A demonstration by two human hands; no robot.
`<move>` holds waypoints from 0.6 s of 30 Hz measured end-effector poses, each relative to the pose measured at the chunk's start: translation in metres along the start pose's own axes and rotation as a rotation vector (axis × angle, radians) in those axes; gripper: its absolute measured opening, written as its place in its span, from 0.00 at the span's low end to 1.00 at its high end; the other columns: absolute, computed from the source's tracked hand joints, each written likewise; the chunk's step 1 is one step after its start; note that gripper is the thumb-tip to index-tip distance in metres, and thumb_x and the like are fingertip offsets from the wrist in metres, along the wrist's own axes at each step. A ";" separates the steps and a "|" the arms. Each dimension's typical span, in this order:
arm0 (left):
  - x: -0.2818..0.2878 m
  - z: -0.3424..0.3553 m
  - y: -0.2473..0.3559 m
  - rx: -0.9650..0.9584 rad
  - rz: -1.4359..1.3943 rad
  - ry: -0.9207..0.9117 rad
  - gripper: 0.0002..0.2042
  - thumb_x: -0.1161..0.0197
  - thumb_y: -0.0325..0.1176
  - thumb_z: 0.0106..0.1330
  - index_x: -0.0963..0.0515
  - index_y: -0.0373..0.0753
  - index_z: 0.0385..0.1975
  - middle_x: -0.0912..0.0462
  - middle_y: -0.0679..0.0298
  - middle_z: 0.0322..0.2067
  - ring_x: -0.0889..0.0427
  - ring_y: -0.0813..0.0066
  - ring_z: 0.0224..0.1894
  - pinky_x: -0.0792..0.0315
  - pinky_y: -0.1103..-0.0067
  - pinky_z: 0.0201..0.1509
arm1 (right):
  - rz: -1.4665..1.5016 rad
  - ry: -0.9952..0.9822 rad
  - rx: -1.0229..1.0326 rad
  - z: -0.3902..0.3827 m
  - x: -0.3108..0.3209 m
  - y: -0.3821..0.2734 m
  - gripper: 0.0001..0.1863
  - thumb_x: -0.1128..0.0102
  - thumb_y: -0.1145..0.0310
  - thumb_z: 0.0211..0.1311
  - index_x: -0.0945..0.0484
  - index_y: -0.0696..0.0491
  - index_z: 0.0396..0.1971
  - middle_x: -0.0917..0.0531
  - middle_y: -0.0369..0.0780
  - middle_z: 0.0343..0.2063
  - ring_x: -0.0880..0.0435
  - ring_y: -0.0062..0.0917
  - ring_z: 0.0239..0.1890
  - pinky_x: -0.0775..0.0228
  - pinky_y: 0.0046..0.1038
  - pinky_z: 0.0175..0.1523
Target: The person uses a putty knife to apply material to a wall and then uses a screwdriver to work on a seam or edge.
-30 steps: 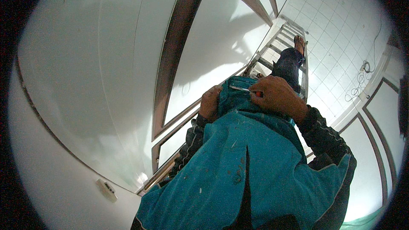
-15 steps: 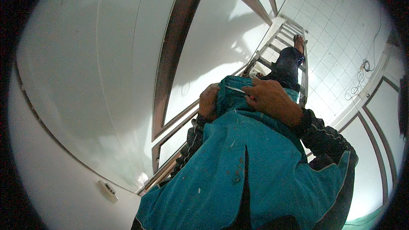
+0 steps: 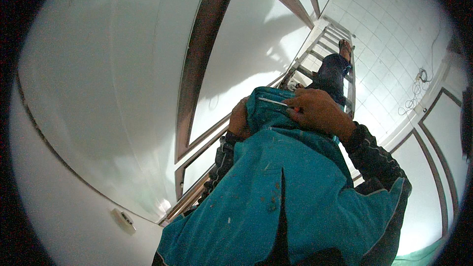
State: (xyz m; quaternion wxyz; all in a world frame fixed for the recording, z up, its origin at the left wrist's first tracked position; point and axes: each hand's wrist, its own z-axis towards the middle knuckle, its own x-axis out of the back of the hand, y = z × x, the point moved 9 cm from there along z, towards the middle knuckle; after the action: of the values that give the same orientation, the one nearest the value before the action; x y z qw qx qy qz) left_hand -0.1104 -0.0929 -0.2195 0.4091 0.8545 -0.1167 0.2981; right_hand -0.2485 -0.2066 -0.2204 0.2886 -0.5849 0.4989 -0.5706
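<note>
One thin metal-shafted tool [image 3: 274, 102], grasped by the right hand [image 3: 318, 111] over the teal garment [image 3: 256, 182], left hand [image 3: 240, 119] clutching its left edge.

From up on that person's head, the single fisheye view looks steeply down, close over the teal jacket [image 3: 251, 177], past the metal ladder [image 3: 353, 86] to tiled floor [image 3: 387, 64] farther off.

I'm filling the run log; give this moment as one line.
left hand: grips teal shirt; right hand: holds screwdriver over shirt; below: ladder
</note>
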 end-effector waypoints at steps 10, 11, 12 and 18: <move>-0.038 -0.002 -0.060 0.531 -1.282 -0.094 0.13 0.44 0.33 0.65 0.27 0.31 0.44 0.20 0.57 0.40 0.20 0.70 0.41 0.23 0.74 0.47 | 0.043 0.054 0.009 -0.002 -0.003 0.014 0.13 0.48 0.61 0.55 0.21 0.51 0.35 0.22 0.45 0.27 0.20 0.39 0.32 0.27 0.39 0.38; -0.038 -0.002 -0.060 0.531 -1.282 -0.093 0.13 0.44 0.33 0.65 0.27 0.31 0.44 0.20 0.57 0.40 0.20 0.70 0.41 0.23 0.74 0.47 | -0.021 0.041 0.023 -0.001 -0.003 0.012 0.13 0.46 0.62 0.55 0.21 0.51 0.38 0.24 0.44 0.26 0.21 0.36 0.30 0.28 0.37 0.37; -0.033 -0.001 -0.062 0.494 -1.157 -0.066 0.13 0.43 0.33 0.64 0.26 0.32 0.44 0.20 0.58 0.39 0.20 0.70 0.41 0.23 0.75 0.47 | -0.085 0.028 0.035 -0.001 -0.005 0.010 0.15 0.44 0.63 0.56 0.21 0.50 0.42 0.26 0.43 0.25 0.22 0.33 0.28 0.28 0.35 0.36; -0.009 0.010 -0.055 0.103 -0.344 -0.049 0.12 0.47 0.35 0.67 0.24 0.35 0.42 0.20 0.62 0.37 0.21 0.74 0.38 0.27 0.80 0.43 | -0.374 0.046 0.013 0.006 -0.009 -0.001 0.14 0.43 0.63 0.55 0.22 0.48 0.42 0.27 0.42 0.28 0.22 0.33 0.31 0.28 0.36 0.36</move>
State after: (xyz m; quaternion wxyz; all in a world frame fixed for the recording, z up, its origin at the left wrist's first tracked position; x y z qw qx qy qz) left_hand -0.0895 -0.0657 -0.2645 0.4067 0.8887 0.0366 0.2084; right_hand -0.2407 -0.1998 -0.2241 0.1696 -0.6524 0.3842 -0.6309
